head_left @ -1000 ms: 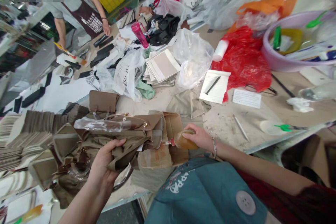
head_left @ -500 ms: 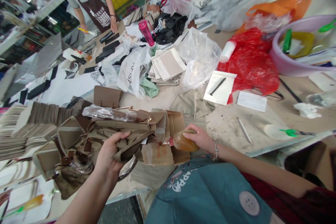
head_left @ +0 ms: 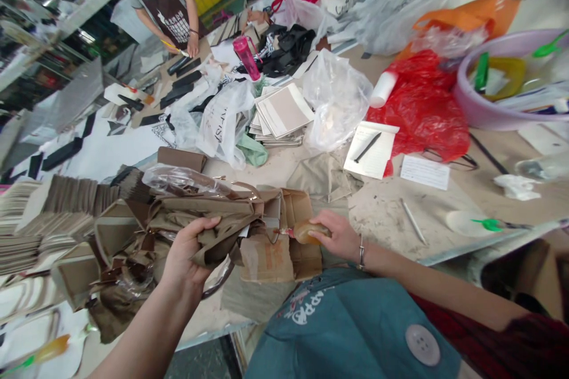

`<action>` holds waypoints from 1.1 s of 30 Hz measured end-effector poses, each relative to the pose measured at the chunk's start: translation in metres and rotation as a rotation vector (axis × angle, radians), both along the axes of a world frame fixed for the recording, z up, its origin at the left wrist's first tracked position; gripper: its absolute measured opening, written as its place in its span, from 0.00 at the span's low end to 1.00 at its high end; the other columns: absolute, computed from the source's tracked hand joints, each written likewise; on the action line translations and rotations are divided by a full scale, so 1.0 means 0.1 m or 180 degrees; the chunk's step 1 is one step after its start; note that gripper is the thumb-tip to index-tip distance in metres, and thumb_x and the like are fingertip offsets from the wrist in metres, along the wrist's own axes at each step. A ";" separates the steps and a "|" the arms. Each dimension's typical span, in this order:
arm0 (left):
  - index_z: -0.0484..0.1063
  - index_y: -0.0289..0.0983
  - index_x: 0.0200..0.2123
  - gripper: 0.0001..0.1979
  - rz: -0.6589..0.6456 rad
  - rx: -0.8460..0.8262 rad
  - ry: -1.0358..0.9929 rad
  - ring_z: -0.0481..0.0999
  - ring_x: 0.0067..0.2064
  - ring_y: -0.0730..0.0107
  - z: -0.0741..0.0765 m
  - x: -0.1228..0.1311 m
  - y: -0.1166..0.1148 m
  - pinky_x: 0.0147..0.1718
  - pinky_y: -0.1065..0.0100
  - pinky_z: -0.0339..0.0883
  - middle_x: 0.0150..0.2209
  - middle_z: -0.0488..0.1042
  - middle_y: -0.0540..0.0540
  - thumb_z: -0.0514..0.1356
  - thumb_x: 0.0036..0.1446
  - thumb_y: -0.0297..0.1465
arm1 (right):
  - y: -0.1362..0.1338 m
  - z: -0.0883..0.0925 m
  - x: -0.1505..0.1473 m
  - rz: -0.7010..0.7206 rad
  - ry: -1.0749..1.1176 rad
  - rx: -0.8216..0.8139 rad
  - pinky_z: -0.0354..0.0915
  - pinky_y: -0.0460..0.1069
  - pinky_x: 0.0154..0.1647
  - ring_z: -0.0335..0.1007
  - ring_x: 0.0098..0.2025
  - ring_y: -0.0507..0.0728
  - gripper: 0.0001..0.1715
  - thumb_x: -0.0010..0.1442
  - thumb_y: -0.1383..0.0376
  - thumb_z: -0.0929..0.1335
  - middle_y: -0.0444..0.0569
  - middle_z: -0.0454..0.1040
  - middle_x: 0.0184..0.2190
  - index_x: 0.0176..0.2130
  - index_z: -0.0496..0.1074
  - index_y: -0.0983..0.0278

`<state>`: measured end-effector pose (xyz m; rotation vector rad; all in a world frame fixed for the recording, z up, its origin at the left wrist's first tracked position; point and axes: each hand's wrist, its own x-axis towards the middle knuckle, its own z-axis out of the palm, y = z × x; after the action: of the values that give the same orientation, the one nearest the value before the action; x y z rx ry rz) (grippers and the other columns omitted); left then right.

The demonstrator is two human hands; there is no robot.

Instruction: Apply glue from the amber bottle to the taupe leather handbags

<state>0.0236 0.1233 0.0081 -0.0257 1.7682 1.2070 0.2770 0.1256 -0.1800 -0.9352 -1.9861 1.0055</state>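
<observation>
The left hand [head_left: 189, 251] gripped a fold of the brown bag [head_left: 224, 235], its bulk toward twelve o'clock. At three o'clock, the right hand [head_left: 335, 234] held an amber squeeze bottle [head_left: 308, 233], nozzle [head_left: 285, 231] toward nine o'clock, near the bag's edge. Dispensing seemed in hand; the next move probably called for a steady fold and careful, light squeezing.

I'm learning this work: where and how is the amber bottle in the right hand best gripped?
Likely by the rounded body of the amber bottle, from the right, where the right hand is: the narrow reddish tip points left toward the brown bag, leaving the hand clear of it.
</observation>
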 end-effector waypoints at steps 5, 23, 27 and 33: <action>0.71 0.29 0.22 0.07 0.0066 0.0128 -0.0044 0.76 0.22 0.67 0.00 0.00 0.08 0.22 0.70 0.75 0.21 0.76 0.43 0.55 0.44 0.16 | 0.07 0.00 0.05 0.0266 -0.0315 0.0934 0.63 0.50 0.32 0.62 0.34 0.57 0.11 0.61 0.69 0.63 0.52 0.67 0.33 0.45 0.66 0.64; 0.70 0.28 0.22 0.07 0.0024 0.0139 -0.0031 0.75 0.21 0.68 -0.03 0.04 0.27 0.22 0.68 0.76 0.21 0.75 0.43 0.55 0.45 0.16 | 0.11 0.07 0.08 0.0348 -0.0713 0.1500 0.55 0.50 0.29 0.56 0.29 0.55 0.15 0.59 0.73 0.59 0.48 0.63 0.28 0.43 0.67 0.60; 0.70 0.29 0.21 0.07 0.0019 0.0154 -0.0034 0.75 0.21 0.68 -0.05 0.01 0.26 0.21 0.69 0.75 0.20 0.75 0.43 0.55 0.45 0.17 | 0.14 0.08 0.10 0.0426 -0.0506 0.1365 0.57 0.49 0.30 0.58 0.31 0.56 0.14 0.59 0.72 0.60 0.49 0.65 0.31 0.44 0.65 0.62; 0.70 0.30 0.22 0.07 0.0029 0.0161 -0.0052 0.75 0.20 0.68 -0.05 0.03 0.30 0.20 0.69 0.75 0.20 0.75 0.44 0.55 0.44 0.16 | 0.19 0.06 0.08 0.0529 -0.0413 0.1303 0.59 0.50 0.31 0.59 0.31 0.57 0.14 0.60 0.72 0.59 0.50 0.65 0.30 0.45 0.66 0.62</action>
<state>0.0266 0.1531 0.0035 -0.0138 1.7245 1.2543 0.2848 0.1442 -0.1744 -0.6306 -2.2929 0.5967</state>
